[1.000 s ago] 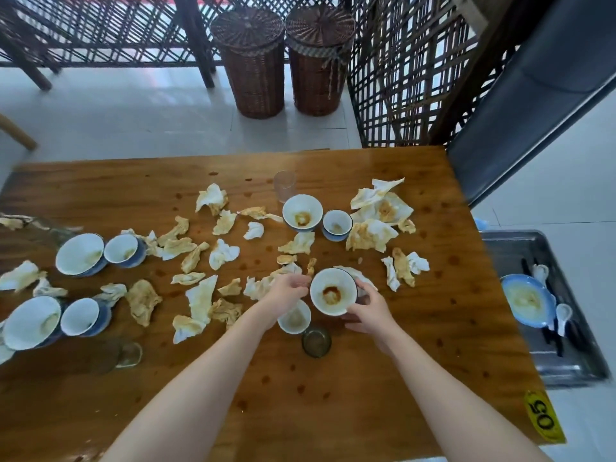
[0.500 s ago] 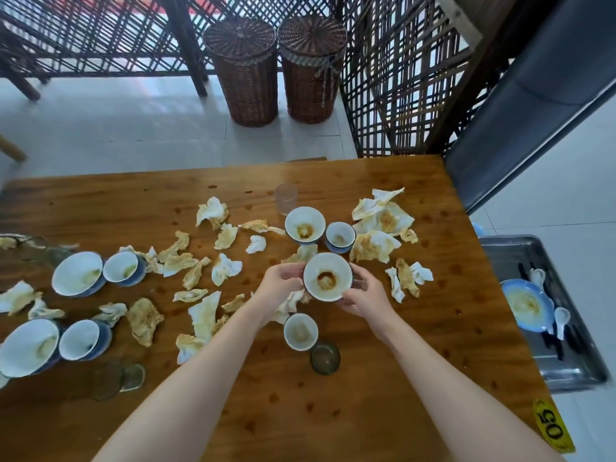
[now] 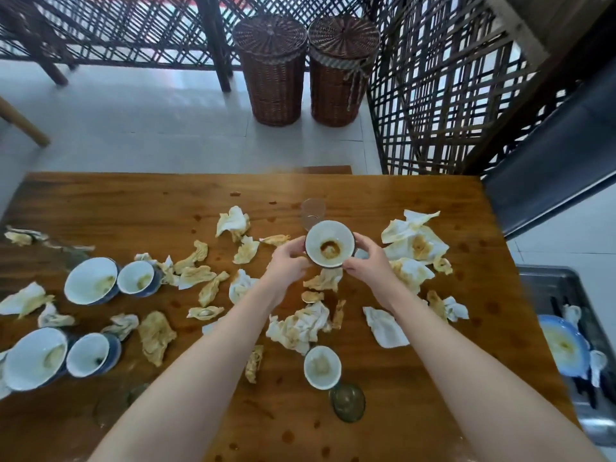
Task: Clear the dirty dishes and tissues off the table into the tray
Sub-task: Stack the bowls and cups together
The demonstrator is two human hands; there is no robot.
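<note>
i have the dirty bowl [image 3: 330,244] between both hands, over the far middle of the table [image 3: 133,208]. my left hand [image 3: 286,261] curls its fingers on the bowl's left side and my right hand [image 3: 368,265] pinches the right side, so both are grasping it. the bowl is upright, white inside with a brown stain at the bottom (its dark outer wall barely shows). i cannot tell whether it rests on anything underneath. just behind it stands a clear glass [image 3: 312,210], partly hidden by the rim.

stained tissues [image 3: 416,243] lie scattered over the wood on both sides of my arms, with a big heap just right of my right hand. nearer to me, between my forearms, a small cup [image 3: 322,366] stands with a green glass [image 3: 347,402] just beside it. toward the left edge four blue bowls [image 3: 90,280] sit in two pairs.

the tray [image 3: 546,281] sits off the right end of the table, lower down, holding a blue dish [image 3: 561,350] and white spoons [image 3: 596,363]. two wicker baskets [image 3: 271,68] stand on the floor beyond the table.
</note>
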